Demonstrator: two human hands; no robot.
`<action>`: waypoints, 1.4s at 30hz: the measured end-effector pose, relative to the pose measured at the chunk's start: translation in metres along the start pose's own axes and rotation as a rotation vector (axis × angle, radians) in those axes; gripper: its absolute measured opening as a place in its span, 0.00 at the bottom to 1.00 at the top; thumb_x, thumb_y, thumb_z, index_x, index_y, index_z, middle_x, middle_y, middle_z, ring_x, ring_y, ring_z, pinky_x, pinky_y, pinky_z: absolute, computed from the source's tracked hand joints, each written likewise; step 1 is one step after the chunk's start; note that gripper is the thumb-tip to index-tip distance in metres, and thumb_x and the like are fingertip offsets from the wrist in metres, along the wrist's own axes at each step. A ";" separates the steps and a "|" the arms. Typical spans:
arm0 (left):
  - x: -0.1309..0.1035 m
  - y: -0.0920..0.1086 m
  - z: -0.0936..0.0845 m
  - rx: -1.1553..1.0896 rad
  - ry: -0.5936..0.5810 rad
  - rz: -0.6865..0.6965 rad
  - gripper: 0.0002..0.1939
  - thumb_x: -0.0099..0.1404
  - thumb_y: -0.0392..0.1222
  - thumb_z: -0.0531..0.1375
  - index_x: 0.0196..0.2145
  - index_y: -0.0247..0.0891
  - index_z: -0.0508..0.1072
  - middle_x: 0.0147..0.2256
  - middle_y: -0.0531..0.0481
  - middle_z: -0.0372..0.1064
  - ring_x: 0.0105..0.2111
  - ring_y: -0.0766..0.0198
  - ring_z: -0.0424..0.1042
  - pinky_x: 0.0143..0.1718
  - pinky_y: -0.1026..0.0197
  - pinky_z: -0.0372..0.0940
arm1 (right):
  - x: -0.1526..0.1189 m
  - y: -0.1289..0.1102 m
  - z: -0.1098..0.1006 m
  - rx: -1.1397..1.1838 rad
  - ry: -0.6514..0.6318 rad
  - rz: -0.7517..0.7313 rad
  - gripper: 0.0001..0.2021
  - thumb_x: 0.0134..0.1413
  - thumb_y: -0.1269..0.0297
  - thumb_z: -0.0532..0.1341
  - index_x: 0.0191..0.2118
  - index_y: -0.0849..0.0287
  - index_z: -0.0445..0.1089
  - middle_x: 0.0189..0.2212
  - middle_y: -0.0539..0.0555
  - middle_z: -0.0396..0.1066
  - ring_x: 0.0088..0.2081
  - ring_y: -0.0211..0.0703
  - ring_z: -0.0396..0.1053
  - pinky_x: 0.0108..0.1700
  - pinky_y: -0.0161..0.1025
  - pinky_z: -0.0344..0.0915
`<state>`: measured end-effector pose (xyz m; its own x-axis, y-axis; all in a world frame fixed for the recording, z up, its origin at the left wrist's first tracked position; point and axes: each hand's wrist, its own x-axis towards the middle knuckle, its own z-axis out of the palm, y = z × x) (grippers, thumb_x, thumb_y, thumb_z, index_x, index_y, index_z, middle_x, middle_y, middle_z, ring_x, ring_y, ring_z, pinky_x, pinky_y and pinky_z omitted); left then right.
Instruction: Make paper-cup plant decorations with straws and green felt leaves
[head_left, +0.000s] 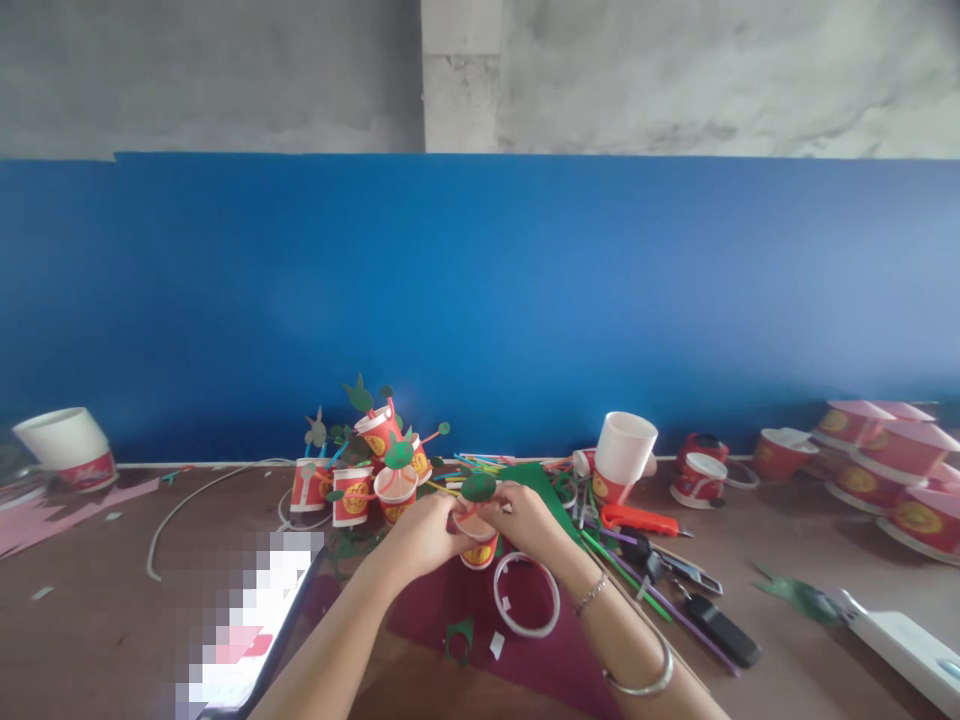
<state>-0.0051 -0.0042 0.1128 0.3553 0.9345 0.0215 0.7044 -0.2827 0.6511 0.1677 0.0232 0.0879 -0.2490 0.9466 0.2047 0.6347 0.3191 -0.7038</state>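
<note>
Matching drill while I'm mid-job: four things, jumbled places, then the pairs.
1. Paper cup
2. White ring
3. Phone
4. Orange tool

A. Beside the left forearm, on its outer side
B. Right of the right hand
C. Between the left hand and right hand
D. Lying on the maroon sheet

Pairs: 1-C, 2-D, 3-A, 4-B

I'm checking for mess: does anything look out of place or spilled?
Loose scraps: a green paper offcut and a white scrap lie on the dark red sheet, nearer the camera than the held cup, like stray litter. No spill shows.
</note>
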 end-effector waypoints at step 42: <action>-0.006 -0.015 -0.013 0.132 0.094 -0.175 0.30 0.48 0.49 0.63 0.48 0.39 0.63 0.48 0.40 0.67 0.44 0.50 0.69 0.39 0.59 0.62 | 0.005 0.052 0.003 -0.609 -0.108 0.201 0.11 0.52 0.74 0.52 0.33 0.61 0.72 0.34 0.59 0.74 0.40 0.47 0.70 0.36 0.36 0.57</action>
<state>-0.0258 -0.0028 0.1134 0.1663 0.9860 -0.0085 0.8267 -0.1347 0.5463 0.1975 0.0442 0.0507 -0.1340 0.9908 0.0177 0.9698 0.1348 -0.2033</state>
